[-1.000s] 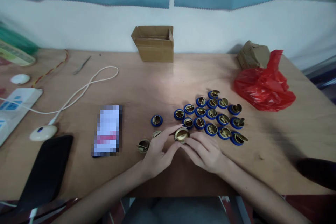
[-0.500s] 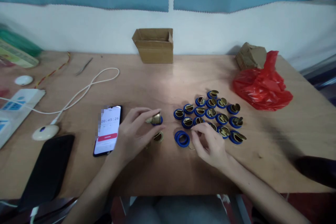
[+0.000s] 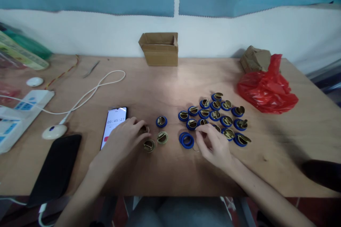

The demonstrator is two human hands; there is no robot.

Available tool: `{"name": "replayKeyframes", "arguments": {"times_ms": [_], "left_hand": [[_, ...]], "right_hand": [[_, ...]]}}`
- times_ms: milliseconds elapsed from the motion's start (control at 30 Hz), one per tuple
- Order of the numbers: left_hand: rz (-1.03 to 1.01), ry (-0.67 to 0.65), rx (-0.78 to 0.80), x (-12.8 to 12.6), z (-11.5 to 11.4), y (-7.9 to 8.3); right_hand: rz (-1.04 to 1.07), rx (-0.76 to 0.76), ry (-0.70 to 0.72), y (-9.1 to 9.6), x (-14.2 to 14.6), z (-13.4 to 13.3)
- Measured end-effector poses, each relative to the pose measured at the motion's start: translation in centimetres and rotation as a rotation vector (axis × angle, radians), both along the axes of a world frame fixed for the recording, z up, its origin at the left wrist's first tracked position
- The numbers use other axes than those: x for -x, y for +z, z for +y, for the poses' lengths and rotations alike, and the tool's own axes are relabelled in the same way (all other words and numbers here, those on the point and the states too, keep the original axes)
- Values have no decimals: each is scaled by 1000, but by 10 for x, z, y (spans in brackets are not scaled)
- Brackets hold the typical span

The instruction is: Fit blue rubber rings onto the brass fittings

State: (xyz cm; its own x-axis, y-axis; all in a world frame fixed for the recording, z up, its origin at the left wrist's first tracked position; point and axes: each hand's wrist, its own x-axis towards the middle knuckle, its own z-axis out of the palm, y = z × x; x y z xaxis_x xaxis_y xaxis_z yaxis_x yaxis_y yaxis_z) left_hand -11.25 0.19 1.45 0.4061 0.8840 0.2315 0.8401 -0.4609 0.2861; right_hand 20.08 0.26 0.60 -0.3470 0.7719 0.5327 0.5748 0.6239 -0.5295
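My left hand (image 3: 127, 135) is on the left, its thumb and fingers closed around a round brass fitting (image 3: 144, 129). Beside it lie two more brass fittings, one nearer (image 3: 149, 145) and one further right (image 3: 162, 137). Just beyond these sits a brass fitting in a blue ring (image 3: 161, 121). My right hand (image 3: 214, 145) rests on the table with thumb and forefinger pinched together; what is between them is too small to make out. Left of its fingertips, two blue rings (image 3: 187, 141) overlap. Several blue-ringed brass fittings (image 3: 215, 115), some with raised flaps, spread behind my right hand.
A phone showing a timer (image 3: 114, 120) lies partly under my left hand; a black phone (image 3: 55, 165) is further left, near a white power strip (image 3: 29, 113) and cable. An open cardboard box (image 3: 161, 55) stands at the back. A red plastic bag (image 3: 268, 90) sits at right.
My left hand has moved left and down, from beside the blue-ringed fitting to a brass fitting. The blue-ringed fitting now shows fully on the table. My right hand has barely moved.
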Motion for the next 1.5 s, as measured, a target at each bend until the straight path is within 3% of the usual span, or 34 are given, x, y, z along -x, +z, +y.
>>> {"name": "replayKeyframes", "arguments": {"times_ms": [33, 100, 233, 333, 500, 633, 800, 933, 1100, 1233, 1500], "left_hand": [[88, -75, 18, -1, 2, 1], [176, -104, 21, -7, 9, 3], [175, 15, 13, -29, 25, 5], [214, 7, 33, -46, 35, 2], [281, 39, 203, -59, 41, 2], [79, 85, 201, -59, 38, 4], [-545, 112, 185, -81, 21, 10], [-961, -59, 377, -109, 3, 7], [-933, -93, 388, -118, -10, -4], [-898, -172, 355, -113, -13, -14], [-783, -229, 74, -110, -10, -23]], "right_hand": [[1, 4, -2, 0, 0, 0], [0, 11, -5, 1, 0, 0], [-7, -1, -5, 0, 0, 1], [-16, -4, -4, -3, -1, 1], [-37, 19, 4, -5, -1, -1], [-34, 23, 19, -4, 0, -2], [1, 40, 45, -2, 3, -5], [4, 42, 106, -1, 5, -7], [-49, -31, 170, -1, 7, -6], [-36, -1, 143, -2, 7, -6], [61, -53, 63, -3, 8, -8]]}}
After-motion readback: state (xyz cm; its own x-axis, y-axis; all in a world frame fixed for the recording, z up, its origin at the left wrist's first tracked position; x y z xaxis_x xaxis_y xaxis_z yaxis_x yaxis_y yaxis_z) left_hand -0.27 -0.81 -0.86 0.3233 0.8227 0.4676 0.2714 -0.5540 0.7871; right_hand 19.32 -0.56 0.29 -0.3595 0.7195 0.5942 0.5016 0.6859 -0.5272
